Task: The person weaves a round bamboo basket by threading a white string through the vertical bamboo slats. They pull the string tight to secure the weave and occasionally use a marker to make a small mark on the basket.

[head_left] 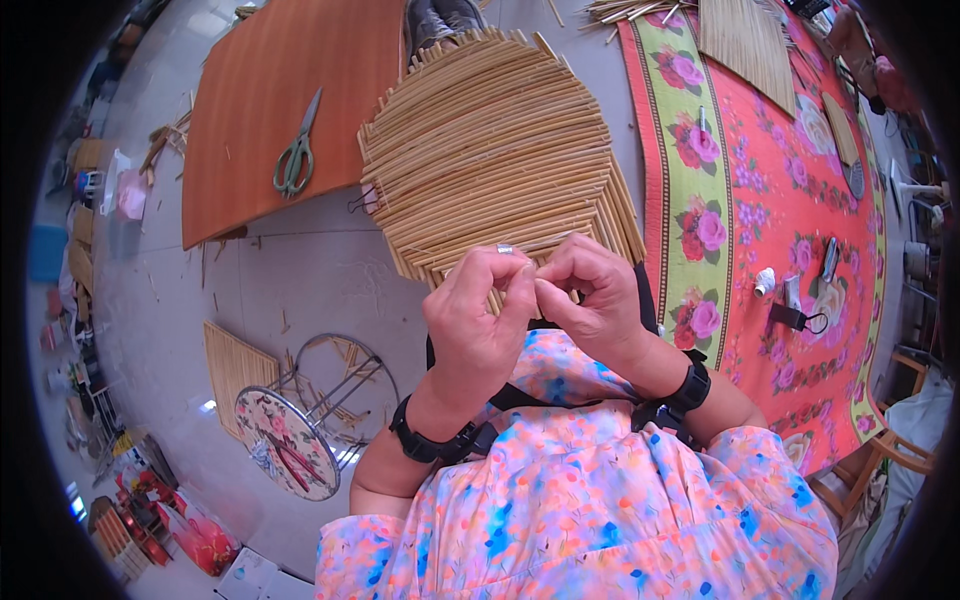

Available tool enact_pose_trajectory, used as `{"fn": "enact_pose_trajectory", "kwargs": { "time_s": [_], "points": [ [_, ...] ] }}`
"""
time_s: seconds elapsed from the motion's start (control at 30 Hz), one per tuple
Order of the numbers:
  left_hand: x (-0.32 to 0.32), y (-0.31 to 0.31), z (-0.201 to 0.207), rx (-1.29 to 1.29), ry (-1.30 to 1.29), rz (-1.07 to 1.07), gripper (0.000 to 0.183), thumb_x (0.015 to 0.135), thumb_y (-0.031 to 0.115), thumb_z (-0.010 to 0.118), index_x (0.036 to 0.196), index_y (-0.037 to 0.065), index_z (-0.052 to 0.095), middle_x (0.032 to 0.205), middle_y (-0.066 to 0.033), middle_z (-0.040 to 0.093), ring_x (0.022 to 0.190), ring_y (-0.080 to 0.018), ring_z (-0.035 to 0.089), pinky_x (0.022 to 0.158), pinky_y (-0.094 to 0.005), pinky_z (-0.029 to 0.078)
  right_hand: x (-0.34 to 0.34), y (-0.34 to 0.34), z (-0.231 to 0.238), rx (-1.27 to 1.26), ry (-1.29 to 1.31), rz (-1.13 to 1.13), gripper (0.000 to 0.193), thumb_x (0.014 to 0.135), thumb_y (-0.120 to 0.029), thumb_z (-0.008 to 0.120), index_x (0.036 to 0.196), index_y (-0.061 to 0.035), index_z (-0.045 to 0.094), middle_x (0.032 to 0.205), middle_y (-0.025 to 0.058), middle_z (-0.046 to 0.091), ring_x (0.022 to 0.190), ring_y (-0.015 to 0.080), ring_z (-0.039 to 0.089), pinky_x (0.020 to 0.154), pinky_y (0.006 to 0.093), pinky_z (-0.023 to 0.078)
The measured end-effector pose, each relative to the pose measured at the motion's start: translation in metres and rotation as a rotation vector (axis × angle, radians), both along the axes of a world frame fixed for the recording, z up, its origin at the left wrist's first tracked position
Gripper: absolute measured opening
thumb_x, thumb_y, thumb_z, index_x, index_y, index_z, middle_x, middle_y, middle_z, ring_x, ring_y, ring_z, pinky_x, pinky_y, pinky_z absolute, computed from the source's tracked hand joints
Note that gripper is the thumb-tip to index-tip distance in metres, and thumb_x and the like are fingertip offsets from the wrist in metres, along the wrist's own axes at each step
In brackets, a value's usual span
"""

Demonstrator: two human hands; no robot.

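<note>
A rounded, many-sided panel of straw-coloured stalks (pixel 490 150), laid side by side, slopes away in front of me. Over its near edge my left hand (pixel 475 310) is closed in a pinch, a silvery ring on one finger. My right hand (pixel 592 300) pinches too, its fingertips almost touching the left ones. Whatever lies between the fingertips is too small to make out. Near the panel's left edge sits a small binder clip (pixel 362 200). Green-handled scissors (pixel 295 165) lie on the brown wooden board (pixel 330 60) to the left.
Right, a red floral cloth (pixel 740 400) bears a small white spool (pixel 765 281), a black strap-like item (pixel 788 317) and another stalk panel (pixel 745 50). Left, a round floral-topped stool (pixel 288 445) lies tipped on the floor beside a stalk panel (pixel 238 365) and loose stalk pieces. Another person's hand (pixel 850 45) shows far right.
</note>
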State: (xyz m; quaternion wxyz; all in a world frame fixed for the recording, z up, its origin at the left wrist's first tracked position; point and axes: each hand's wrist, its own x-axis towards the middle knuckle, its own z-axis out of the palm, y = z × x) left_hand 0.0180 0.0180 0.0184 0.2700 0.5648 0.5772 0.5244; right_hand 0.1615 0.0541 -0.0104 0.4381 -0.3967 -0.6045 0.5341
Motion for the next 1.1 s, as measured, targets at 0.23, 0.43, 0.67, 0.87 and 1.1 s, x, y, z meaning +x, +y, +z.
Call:
{"fn": "enact_pose_trajectory", "kwargs": {
  "time_s": [0.23,0.43,0.67,0.87,1.1],
  "points": [
    [0.0002,-0.0011,-0.0033,-0.008,-0.018,-0.001,0.009,0.088,0.001,0.071,0.09,0.0,0.062,0.087,-0.0127,0.069,0.068,-0.0202,0.066,0.064,-0.0309,0.053,0.0006,-0.0002,-0.0005,-0.007,0.0,-0.003,0.009,0.08,-0.003,0.077,0.079,0.0002,0.069,0.073,0.0024,0.057,0.058,0.0065,0.054,0.049,0.0224,0.042],
    [0.0003,-0.0009,-0.0039,0.017,0.008,-0.004,0.01,0.087,0.002,0.072,0.09,0.0,0.063,0.087,-0.0123,0.07,0.067,-0.0196,0.066,0.062,-0.0303,0.053,0.0008,-0.0015,-0.0013,-0.03,0.012,-0.005,0.009,0.081,-0.002,0.076,0.079,0.0003,0.068,0.073,0.0022,0.057,0.058,0.0063,0.054,0.049,0.022,0.042],
    [0.0004,-0.0009,-0.003,0.013,0.018,-0.011,0.01,0.087,0.003,0.073,0.09,0.0,0.064,0.086,-0.0119,0.069,0.066,-0.0188,0.065,0.061,-0.0291,0.052,0.0016,-0.0011,-0.0002,-0.017,0.017,0.006,0.009,0.081,-0.002,0.076,0.08,0.0001,0.067,0.073,0.0021,0.057,0.059,0.0066,0.054,0.049,0.0219,0.042],
    [-0.0024,-0.0037,0.0018,-0.107,-0.056,-0.057,0.008,0.092,0.004,0.07,0.093,-0.003,0.066,0.093,-0.009,0.07,0.077,-0.0101,0.065,0.069,-0.0229,0.053,0.003,-0.0009,0.0007,0.002,-0.018,0.013,0.009,0.081,-0.002,0.075,0.079,0.0,0.067,0.073,0.002,0.057,0.059,0.0068,0.054,0.05,0.0219,0.042],
    [-0.0073,0.001,-0.001,-0.058,-0.066,-0.032,0.008,0.084,0.003,0.075,0.091,0.002,0.07,0.093,-0.0095,0.067,0.08,-0.0188,0.064,0.07,-0.0304,0.051,0.0008,-0.0023,-0.0019,-0.061,0.023,-0.013,0.009,0.082,-0.002,0.075,0.079,-0.0002,0.066,0.074,0.0024,0.056,0.059,0.0069,0.054,0.05,0.0225,0.042]
  ]
}}
